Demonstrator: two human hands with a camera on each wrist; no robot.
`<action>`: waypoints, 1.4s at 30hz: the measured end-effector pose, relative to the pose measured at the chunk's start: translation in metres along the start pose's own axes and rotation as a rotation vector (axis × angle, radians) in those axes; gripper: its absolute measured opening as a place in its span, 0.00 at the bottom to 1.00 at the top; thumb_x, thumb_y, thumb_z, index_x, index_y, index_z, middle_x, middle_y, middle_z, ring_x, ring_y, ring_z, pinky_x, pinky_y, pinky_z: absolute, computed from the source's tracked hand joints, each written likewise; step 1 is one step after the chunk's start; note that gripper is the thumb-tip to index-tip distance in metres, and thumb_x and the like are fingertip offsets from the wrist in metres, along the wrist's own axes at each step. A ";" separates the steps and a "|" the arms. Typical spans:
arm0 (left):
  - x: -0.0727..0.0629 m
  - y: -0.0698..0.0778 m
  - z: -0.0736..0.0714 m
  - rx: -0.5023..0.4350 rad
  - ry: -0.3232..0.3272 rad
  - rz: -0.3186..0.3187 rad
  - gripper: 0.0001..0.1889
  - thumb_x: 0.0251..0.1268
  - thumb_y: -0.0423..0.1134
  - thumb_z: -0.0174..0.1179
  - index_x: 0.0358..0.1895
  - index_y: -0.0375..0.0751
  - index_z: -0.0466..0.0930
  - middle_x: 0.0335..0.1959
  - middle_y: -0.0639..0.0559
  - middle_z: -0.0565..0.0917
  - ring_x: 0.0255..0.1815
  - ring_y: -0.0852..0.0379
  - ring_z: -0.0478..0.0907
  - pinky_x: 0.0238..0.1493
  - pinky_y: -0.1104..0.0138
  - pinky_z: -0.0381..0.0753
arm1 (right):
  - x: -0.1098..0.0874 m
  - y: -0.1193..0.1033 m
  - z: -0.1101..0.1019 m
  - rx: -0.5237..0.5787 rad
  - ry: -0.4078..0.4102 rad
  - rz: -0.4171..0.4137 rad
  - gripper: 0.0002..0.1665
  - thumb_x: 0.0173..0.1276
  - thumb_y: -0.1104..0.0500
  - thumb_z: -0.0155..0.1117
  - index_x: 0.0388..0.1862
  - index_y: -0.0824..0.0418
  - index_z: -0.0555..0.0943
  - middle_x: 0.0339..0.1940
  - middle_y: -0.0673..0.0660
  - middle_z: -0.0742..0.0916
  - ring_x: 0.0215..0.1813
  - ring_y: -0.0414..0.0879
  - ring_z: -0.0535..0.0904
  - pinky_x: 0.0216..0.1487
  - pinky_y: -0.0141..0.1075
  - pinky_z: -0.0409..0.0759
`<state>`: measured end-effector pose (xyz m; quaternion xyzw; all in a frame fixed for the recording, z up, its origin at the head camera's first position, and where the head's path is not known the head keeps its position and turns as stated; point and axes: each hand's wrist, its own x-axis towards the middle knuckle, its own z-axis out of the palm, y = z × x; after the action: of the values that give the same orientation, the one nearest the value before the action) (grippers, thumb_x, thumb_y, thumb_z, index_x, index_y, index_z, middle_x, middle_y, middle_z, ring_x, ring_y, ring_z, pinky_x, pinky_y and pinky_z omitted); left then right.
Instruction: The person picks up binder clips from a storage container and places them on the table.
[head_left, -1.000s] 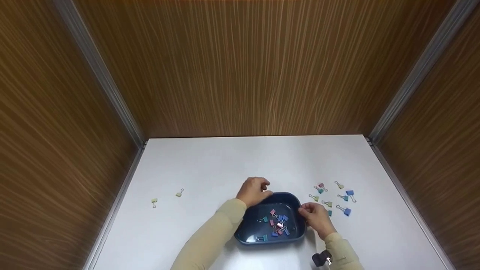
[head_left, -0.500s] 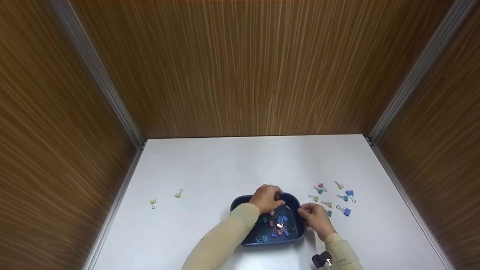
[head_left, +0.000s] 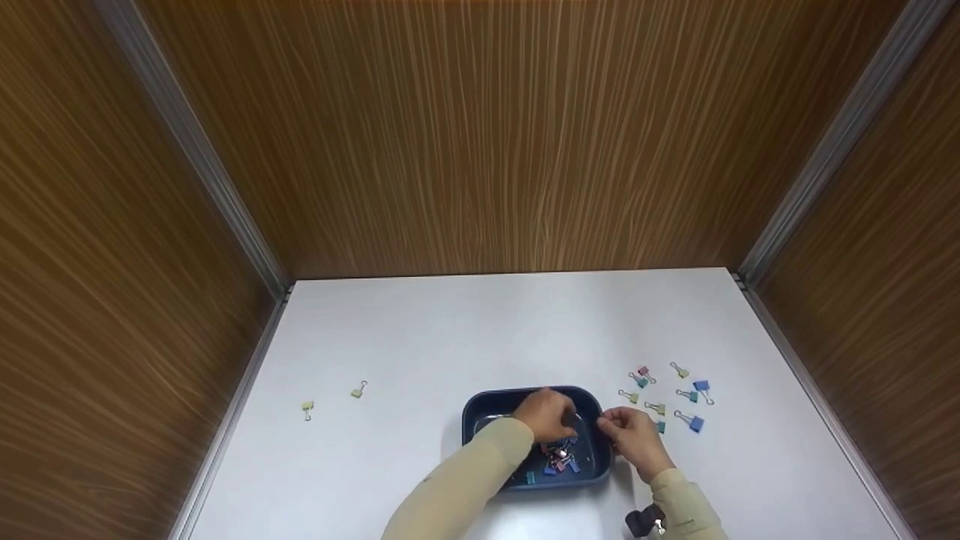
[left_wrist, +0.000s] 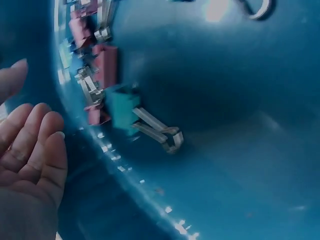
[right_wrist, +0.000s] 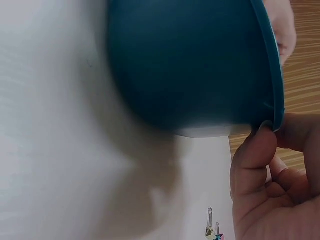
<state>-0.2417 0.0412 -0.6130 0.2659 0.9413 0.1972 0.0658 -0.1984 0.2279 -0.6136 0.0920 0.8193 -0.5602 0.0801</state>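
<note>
A dark blue basin with rounded corners holds a loose cluster of pink, blue and teal binder clips. My left hand reaches down into it, over the far edge of that cluster. In the left wrist view its fingers are loosely bent with nothing between them, beside a teal binder clip and a pink one. At the basin's right side, my right hand pinches the rim between thumb and fingers. The right wrist view shows that grip at the basin's edge.
Right of the basin, several binder clips in yellow, teal, blue and pink lie scattered on the white table. Two yellow clips lie far to the left. Wood-grain panels enclose the back and sides.
My left hand has moved from the basin's far left rim rightward and down into the basin, over the clips. The right hand has stayed on the rim.
</note>
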 end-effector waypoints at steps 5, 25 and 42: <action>-0.001 -0.003 0.013 0.034 -0.061 0.016 0.13 0.44 0.50 0.76 0.32 0.50 0.86 0.21 0.65 0.77 0.25 0.65 0.73 0.30 0.73 0.73 | -0.001 0.001 0.000 -0.005 -0.012 0.012 0.08 0.68 0.62 0.62 0.40 0.67 0.78 0.31 0.56 0.81 0.30 0.46 0.76 0.27 0.35 0.77; 0.002 0.009 0.025 0.137 -0.076 0.138 0.04 0.49 0.45 0.73 0.27 0.56 0.86 0.20 0.67 0.77 0.25 0.68 0.73 0.32 0.74 0.74 | 0.005 0.003 0.001 -0.009 0.001 0.010 0.06 0.66 0.64 0.63 0.37 0.66 0.79 0.28 0.55 0.81 0.27 0.45 0.76 0.24 0.34 0.76; 0.005 0.019 0.029 0.181 -0.084 0.173 0.12 0.51 0.42 0.69 0.17 0.50 0.77 0.17 0.62 0.71 0.21 0.64 0.69 0.26 0.70 0.70 | 0.006 0.003 -0.001 0.004 -0.008 0.016 0.07 0.66 0.64 0.63 0.38 0.68 0.79 0.29 0.57 0.82 0.29 0.45 0.77 0.24 0.34 0.77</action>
<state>-0.2306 0.0681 -0.6317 0.3590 0.9252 0.1051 0.0638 -0.2034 0.2302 -0.6170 0.0965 0.8171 -0.5616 0.0874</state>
